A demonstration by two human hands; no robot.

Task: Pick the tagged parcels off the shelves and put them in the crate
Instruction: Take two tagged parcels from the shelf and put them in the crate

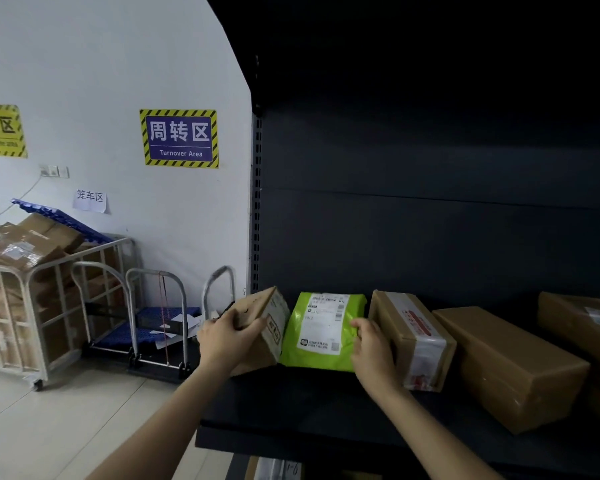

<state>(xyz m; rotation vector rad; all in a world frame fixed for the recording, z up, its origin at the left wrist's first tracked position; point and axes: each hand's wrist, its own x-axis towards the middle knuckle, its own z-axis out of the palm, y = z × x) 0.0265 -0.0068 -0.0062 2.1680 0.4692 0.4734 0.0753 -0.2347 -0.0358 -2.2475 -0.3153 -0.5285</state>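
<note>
The left hand curls its fingers over the top edge of a small cardboard box at the left end of the shelf. Just right of them stands the green parcel. The right hand pinches the parcel's right edge with its fingers, and a taped box sits just right of these.

The shelf holds four brown cardboard boxes and one green mailer bag (five parcels altogether). At the left of the frame: two striped wall signs, one paper note, one cage cart.
</note>
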